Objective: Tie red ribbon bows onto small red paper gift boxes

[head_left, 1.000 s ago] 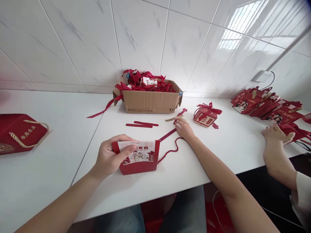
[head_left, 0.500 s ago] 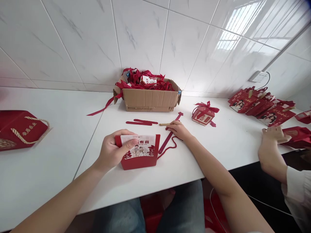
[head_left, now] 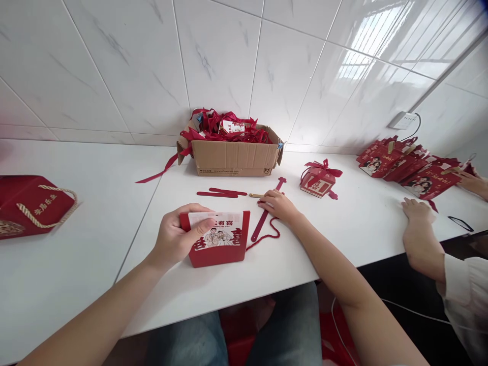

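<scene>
The red paper bag (head_left: 219, 244) stands upright on the near part of the white table (head_left: 95, 264), printed face toward the camera. The left hand (head_left: 175, 236) clasps its left edge, thumb across the white panel and fingers behind. A red cord (head_left: 267, 238) trails from the bag's right side. Just right of the bag lies a flat red strip (head_left: 261, 226). The right hand (head_left: 278, 205) rests on its far end with fingers narrow and curled; whether it grips cannot be told. The step in hand appears to be taking up this strip. Because the strip lies flat, lifting it calls for a fingertip pinch while the bag is held steady. The bag's interior is hidden. Farther off, an open cardboard box (head_left: 236, 158) is heaped above its rim with red ribbons (head_left: 229, 127). To its right stands a closed gift box (head_left: 318, 180) tied with a bow. At far right a co-worker's hand (head_left: 417, 211) rests near flat red bags (head_left: 404, 165).
</scene>
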Tool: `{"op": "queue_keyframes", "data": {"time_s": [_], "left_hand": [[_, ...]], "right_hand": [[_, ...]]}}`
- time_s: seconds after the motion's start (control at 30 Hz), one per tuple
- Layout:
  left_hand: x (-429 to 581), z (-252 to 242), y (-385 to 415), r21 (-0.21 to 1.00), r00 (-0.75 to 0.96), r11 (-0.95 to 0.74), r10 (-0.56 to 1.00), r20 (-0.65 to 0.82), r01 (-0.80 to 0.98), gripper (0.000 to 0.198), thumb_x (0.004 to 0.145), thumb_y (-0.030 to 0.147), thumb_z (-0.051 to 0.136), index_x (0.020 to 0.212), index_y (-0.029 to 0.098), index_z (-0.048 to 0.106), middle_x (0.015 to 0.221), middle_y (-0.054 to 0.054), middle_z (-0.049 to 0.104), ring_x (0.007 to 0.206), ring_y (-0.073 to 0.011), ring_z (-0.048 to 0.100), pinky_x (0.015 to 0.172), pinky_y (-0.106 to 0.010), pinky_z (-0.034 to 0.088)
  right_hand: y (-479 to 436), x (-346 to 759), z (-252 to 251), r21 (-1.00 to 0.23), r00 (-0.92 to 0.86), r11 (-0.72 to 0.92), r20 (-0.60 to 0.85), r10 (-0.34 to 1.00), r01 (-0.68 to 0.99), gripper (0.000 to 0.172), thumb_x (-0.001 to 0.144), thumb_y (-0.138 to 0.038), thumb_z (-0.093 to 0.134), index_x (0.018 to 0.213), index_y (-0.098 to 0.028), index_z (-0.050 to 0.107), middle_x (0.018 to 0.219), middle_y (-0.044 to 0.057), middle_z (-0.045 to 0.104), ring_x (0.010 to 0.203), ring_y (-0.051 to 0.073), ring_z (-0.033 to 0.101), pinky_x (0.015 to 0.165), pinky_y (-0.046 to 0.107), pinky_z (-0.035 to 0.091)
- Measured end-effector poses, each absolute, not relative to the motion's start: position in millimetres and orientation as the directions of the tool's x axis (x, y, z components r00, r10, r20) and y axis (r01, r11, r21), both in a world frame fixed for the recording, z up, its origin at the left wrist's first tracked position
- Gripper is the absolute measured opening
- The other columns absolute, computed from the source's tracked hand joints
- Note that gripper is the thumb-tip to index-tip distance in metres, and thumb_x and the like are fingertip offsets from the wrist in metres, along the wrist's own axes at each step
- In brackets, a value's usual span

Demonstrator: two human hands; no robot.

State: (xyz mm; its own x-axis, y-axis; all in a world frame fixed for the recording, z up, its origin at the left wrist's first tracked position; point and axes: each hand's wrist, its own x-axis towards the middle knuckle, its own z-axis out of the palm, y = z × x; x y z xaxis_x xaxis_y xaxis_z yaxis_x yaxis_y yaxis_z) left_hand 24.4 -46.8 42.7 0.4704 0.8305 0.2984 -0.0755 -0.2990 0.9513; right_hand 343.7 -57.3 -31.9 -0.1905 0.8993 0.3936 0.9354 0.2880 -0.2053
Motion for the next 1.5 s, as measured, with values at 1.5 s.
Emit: {"op": "queue_keyframes", "data": {"time_s": [1.5], "left_hand": [[40.3,129.3,-56.1,0.822,0.838,-0.524,0.329,0.436,-0.223,0.009,0.082,0.01,0.065,0.083,0.018,0.068,0.074,0.001,0.07,0.069,-0.0089,0.064,0.065,-0.018,0.053]], "right_hand": [[-122.4,192.5,56.6,-0.141,-0.095,0.857,0.972,0.215,0.496,0.013,0.095,-0.014,0.039,0.094,-0.02,0.05,0.06,-0.001,0.053,0.051,0.011,0.043,0.047,0.023,0.041]]}}
